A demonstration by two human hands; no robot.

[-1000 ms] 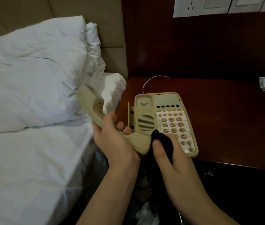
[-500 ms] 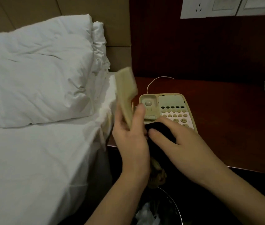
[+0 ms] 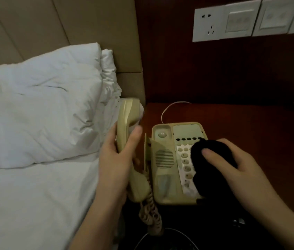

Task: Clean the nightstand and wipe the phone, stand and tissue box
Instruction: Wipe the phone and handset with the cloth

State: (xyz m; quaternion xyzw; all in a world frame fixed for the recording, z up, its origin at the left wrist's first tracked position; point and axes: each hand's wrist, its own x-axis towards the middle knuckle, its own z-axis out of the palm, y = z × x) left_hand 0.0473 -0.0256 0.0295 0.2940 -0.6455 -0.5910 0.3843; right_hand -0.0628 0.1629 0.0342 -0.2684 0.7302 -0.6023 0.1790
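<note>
white pillow [image 3: 39, 109] | bed sheet [image 3: 34, 204] | wall socket [image 3: 207, 24] | padded headboard [image 3: 88, 33]

View: single head-worn wide-angle camera.
Position: above the near edge of the nightstand [image 3: 241, 134], beside the bed [image 3: 34, 195].
Direction: forward and down, toward the far wall panel [image 3: 214, 69].
Range: close; the left hand [image 3: 114, 163] and right hand [image 3: 232, 166] fill the near centre.
Coverage: bed at left, phone base [image 3: 164, 159] at centre, sockets [image 3: 208, 23] at far right.
Distortion: straight edges bow near the frame borders.
Shared area: none; only one view.
</note>
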